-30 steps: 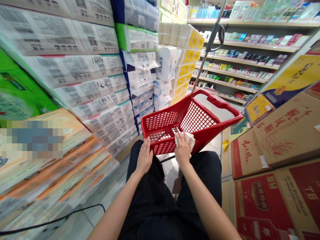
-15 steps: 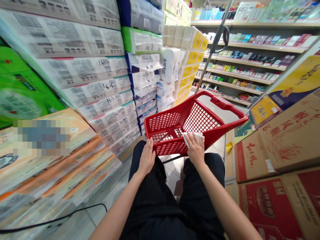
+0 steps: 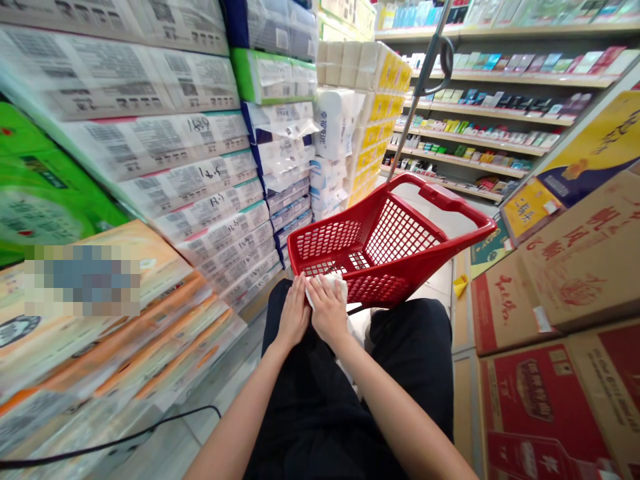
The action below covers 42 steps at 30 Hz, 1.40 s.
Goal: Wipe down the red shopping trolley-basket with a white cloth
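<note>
A red plastic shopping basket (image 3: 383,288) with lattice walls and a long handle stands in front of my knees, its inside facing up. My left hand (image 3: 294,312) lies with straight fingers against its near left corner. Beside it, almost touching, my right hand (image 3: 327,308) presses a white cloth (image 3: 342,287) to the rim and outer wall near that corner. The cloth is mostly covered by the fingers, and whether it is fabric or paper I cannot tell. Both thumbs are largely hidden.
Stacked tissue packs (image 3: 200,173) rise on the left, with orange packs (image 3: 165,327) nearer me. Cardboard cartons (image 3: 545,393) stand at the right. Shelves of small boxes (image 3: 495,107) fill the back. A black cable (image 3: 150,427) crosses the floor; a grey pole (image 3: 425,73) slants behind the basket.
My right hand has slid left along the basket's near rim with the white cloth, coming up next to my left hand. The left hand stays at the corner.
</note>
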Each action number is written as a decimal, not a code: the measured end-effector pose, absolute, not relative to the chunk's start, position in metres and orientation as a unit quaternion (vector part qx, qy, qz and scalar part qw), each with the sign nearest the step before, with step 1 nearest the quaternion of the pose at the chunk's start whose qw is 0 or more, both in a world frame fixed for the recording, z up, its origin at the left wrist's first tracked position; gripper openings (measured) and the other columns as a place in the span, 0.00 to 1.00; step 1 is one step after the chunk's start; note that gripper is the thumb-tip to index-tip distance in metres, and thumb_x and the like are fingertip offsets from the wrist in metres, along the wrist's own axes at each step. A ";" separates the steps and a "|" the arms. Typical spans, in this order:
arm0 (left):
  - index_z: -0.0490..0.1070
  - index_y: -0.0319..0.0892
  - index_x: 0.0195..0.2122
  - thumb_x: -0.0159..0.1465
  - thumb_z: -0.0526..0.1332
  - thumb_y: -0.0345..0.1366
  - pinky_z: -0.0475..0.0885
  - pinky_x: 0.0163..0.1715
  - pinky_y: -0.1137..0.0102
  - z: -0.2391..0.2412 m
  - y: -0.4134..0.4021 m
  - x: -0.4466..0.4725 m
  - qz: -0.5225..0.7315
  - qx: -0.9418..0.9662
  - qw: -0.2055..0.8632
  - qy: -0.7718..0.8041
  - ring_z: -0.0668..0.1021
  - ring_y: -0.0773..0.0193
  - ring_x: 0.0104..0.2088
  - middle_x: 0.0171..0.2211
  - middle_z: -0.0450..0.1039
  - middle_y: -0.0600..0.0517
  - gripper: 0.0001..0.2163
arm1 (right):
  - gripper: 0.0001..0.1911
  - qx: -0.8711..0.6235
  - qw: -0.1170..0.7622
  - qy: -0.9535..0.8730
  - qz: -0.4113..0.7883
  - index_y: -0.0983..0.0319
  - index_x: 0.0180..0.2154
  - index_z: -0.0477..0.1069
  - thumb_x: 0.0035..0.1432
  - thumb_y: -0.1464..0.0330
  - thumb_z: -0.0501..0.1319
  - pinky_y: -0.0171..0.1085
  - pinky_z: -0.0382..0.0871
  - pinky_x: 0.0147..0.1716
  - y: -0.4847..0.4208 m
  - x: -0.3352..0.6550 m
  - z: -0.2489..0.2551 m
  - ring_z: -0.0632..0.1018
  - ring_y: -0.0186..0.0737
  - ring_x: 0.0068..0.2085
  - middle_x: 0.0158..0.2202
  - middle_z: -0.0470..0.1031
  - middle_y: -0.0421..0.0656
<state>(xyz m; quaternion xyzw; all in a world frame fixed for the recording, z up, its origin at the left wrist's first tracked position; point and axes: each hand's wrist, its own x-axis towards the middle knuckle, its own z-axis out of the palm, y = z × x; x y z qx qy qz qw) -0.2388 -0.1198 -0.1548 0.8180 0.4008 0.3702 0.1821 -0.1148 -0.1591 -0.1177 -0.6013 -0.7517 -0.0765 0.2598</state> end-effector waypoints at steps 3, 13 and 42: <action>0.35 0.49 0.70 0.63 0.47 0.24 0.48 0.67 0.50 -0.151 -0.121 -0.238 0.368 0.815 0.188 0.405 0.46 0.57 0.70 0.71 0.41 0.50 0.36 | 0.31 -0.587 0.238 -0.769 -0.085 0.53 0.66 0.54 0.63 0.74 0.50 0.53 0.31 0.67 -0.162 -0.085 -0.112 0.57 0.40 0.68 0.64 0.64 0.41; 0.35 0.49 0.70 0.62 0.47 0.23 0.48 0.68 0.50 -0.150 -0.122 -0.235 0.377 0.805 0.193 0.415 0.47 0.56 0.70 0.71 0.42 0.51 0.36 | 0.36 -0.728 0.230 -0.624 -0.167 0.55 0.65 0.57 0.55 0.77 0.50 0.56 0.31 0.67 -0.170 0.043 -0.090 0.57 0.45 0.68 0.64 0.64 0.41; 0.36 0.49 0.70 0.61 0.47 0.23 0.47 0.68 0.52 -0.150 -0.121 -0.237 0.381 0.806 0.196 0.409 0.46 0.57 0.70 0.71 0.41 0.51 0.37 | 0.32 -0.721 0.238 -0.647 -0.070 0.59 0.62 0.62 0.56 0.77 0.51 0.55 0.29 0.67 -0.157 -0.046 -0.095 0.55 0.45 0.68 0.64 0.64 0.44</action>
